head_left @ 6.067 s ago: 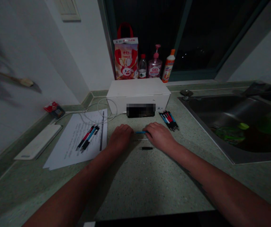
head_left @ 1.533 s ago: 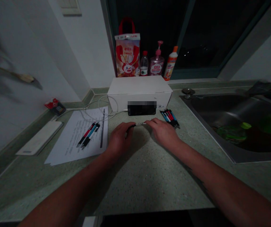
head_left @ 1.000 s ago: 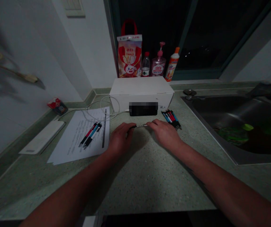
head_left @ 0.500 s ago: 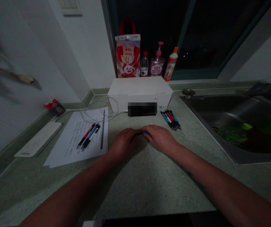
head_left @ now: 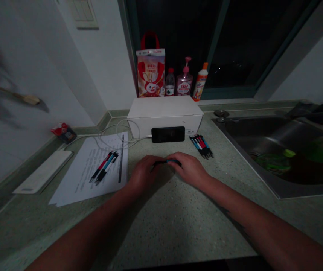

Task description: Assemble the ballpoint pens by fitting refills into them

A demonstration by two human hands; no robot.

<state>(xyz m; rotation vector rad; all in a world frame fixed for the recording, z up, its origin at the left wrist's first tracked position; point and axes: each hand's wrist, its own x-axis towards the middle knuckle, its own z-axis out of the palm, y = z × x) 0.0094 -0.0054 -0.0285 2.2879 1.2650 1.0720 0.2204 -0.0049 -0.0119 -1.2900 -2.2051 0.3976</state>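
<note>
Ballpoint pen (head_left: 167, 161), blue and black, lies level between the two hands, just above or on the table (head_left: 161, 222); which of the two I cannot tell. Left hand (head_left: 145, 170) is closed in a pinch on the black section, thumb below and fingers over it. Right hand (head_left: 190, 166) pinches the blue part the same way, with a dark end showing beneath its fingers. The fingertips come close together, so whether the two parts are fully joined cannot be made out.

It should handle as a light, stiff plastic thing, hardly a load for either hand. Its thin round body is likely to roll or slip under smooth fingertips, and any thread at the middle could be strained if the halves sit crooked. The best hold would be the one shown: thumb and fingertips on each section, close to the middle, both halves kept in line.

Beyond the hands, a black phone (head_left: 168, 134) stands on its long edge in front of a white box (head_left: 165, 107). A row of pens (head_left: 203, 146) lies to the right of it, and a pair of pens (head_left: 109, 164) rests on printed sheets (head_left: 73, 187) to the left.
</note>
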